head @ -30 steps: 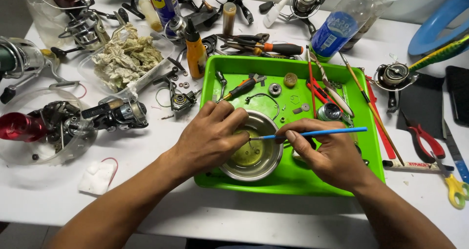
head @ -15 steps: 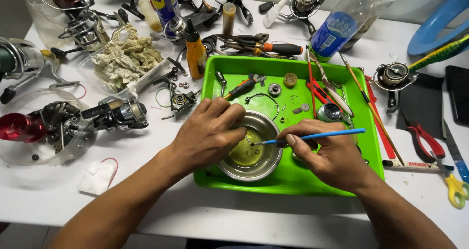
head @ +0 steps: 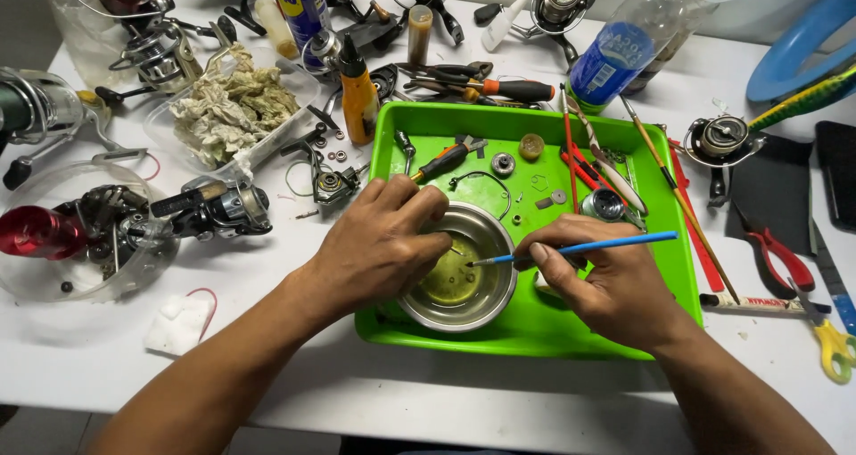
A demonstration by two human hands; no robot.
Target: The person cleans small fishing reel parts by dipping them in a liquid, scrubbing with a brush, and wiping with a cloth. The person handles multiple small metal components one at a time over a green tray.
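Note:
A small steel bowl (head: 493, 294) with yellowish liquid sits in a bright green tray (head: 535, 330). My left hand (head: 379, 241) rests over the bowl's left rim, fingers curled down into it; whether they pinch a small part is hidden. My right hand (head: 615, 285) holds a thin blue-handled brush (head: 580, 245) nearly level, its tip pointing left into the bowl just above the liquid.
Small metal parts, a screwdriver (head: 446, 161) and red tools lie in the tray's far half. Fishing reels (head: 214, 207), a tub of rags (head: 232, 107), an orange oil bottle (head: 359, 98), a plastic bottle (head: 620, 49), red pliers (head: 785, 259) and yellow scissors (head: 834, 348) surround it.
The brush tip has dipped lower and further left into the bowl. My left hand has shifted slightly on the rim, fingers reaching deeper inside.

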